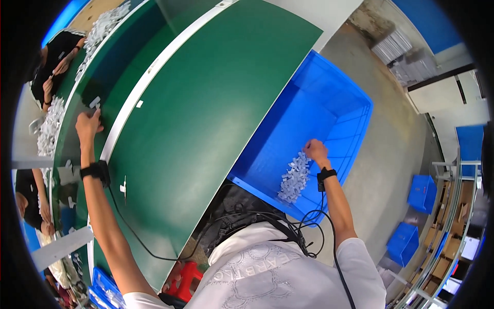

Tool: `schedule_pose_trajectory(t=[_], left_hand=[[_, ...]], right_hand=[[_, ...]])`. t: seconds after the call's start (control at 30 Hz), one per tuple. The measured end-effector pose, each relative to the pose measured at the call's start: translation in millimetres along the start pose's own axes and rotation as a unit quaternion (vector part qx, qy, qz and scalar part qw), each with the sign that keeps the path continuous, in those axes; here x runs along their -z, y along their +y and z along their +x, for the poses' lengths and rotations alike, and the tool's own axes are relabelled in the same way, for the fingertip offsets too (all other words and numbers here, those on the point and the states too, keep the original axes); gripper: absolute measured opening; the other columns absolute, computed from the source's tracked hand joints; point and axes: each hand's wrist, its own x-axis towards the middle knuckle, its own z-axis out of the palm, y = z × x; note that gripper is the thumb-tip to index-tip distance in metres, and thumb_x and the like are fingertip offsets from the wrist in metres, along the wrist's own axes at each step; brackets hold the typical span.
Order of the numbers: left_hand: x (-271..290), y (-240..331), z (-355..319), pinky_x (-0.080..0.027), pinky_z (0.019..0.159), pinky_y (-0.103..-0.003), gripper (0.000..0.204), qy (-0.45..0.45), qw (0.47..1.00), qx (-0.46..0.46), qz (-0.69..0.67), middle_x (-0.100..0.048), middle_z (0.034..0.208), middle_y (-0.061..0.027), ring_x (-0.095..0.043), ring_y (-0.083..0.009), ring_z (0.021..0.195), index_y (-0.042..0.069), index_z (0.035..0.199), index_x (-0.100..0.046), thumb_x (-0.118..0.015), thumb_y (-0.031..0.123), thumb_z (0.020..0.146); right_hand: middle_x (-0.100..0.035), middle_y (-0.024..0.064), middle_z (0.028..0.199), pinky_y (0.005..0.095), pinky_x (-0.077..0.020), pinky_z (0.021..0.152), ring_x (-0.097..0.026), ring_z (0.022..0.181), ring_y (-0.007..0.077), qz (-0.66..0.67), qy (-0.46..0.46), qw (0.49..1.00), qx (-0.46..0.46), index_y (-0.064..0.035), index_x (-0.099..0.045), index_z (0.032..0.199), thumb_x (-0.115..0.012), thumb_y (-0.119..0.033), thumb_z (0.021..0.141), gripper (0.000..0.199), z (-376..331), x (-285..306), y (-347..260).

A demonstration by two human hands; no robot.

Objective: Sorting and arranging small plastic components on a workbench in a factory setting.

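My left hand [89, 125] is stretched out over the dark green belt at the left. Its fingers are closed, with a small white plastic piece [95, 102] at the fingertips. Over the big blue bin [355, 123] at the right, my right hand [316, 150] is held low, its fingers curled together. What those fingers hold, if anything, is hidden. Just below that hand a heap of small whitish plastic pieces [294, 179] lies along the bin's near side.
A green tabletop [206, 103] lies between my hands, bearing a white scrap [139, 104] and a small white part [123, 188]. Beyond the belt, co-workers' hands [62, 66] are near piles of white pieces [51, 126]. Black cables [154, 255] run from both wrists.
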Motion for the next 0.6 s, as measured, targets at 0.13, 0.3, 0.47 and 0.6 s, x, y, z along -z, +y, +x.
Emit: schedule_pose_trajectory(t=[0.13, 0.3, 0.47, 0.6], left_hand=[[-29, 57, -80, -0.054, 0.064, -0.033, 0.045, 0.098, 0.952, -0.204, 0.206, -0.068, 0.103, -0.0163, -0.068, -0.0214, 0.068, -0.005, 0.115, -0.064, -0.072, 0.03, 0.088], [-44, 123, -213, -0.051, 0.067, -0.033, 0.037, -0.07, 0.934, -0.345, 0.069, -0.061, 0.129, -0.0132, -0.064, -0.0179, 0.077, 0.002, 0.119, -0.065, -0.07, 0.022, 0.089], [-55, 148, -269, -0.051, 0.059, -0.027, 0.036, -0.14, 0.924, -0.352, 0.06, -0.059, 0.133, -0.0129, -0.063, -0.0165, 0.079, 0.001, 0.117, -0.066, -0.072, 0.015, 0.085], [-67, 148, -281, -0.054, 0.061, -0.03, 0.034, -0.142, 0.899, -0.406, 0.081, -0.06, 0.13, -0.0128, -0.065, -0.0215, 0.081, 0.001, 0.116, -0.066, -0.072, 0.015, 0.085]], right_hand=[[-0.072, 0.0176, 0.099, 0.0452, -0.0559, 0.078, -0.069, 0.098, 0.036, -0.102, -0.058, 0.992, -0.045, -0.0078, -0.072, 0.091, -0.07, -0.017, 0.073, 0.02, -4, -40, 36], [-0.072, 0.0183, 0.102, 0.0439, -0.0559, 0.084, -0.069, 0.101, 0.0354, -0.104, -0.225, 0.961, 0.127, -0.006, -0.073, 0.089, -0.07, -0.012, 0.072, 0.019, -27, -51, 13], [-0.072, 0.0148, 0.099, 0.0438, -0.0556, 0.081, -0.068, 0.099, 0.0341, -0.195, -0.196, 0.948, 0.159, -0.0109, -0.074, 0.093, -0.071, -0.014, 0.071, 0.023, -24, -90, 12], [-0.071, 0.0176, 0.105, 0.0449, -0.056, 0.083, -0.068, 0.102, 0.035, -0.19, -0.237, 0.944, 0.131, -0.0068, -0.074, 0.098, -0.068, -0.015, 0.076, 0.024, -25, -74, 12]])
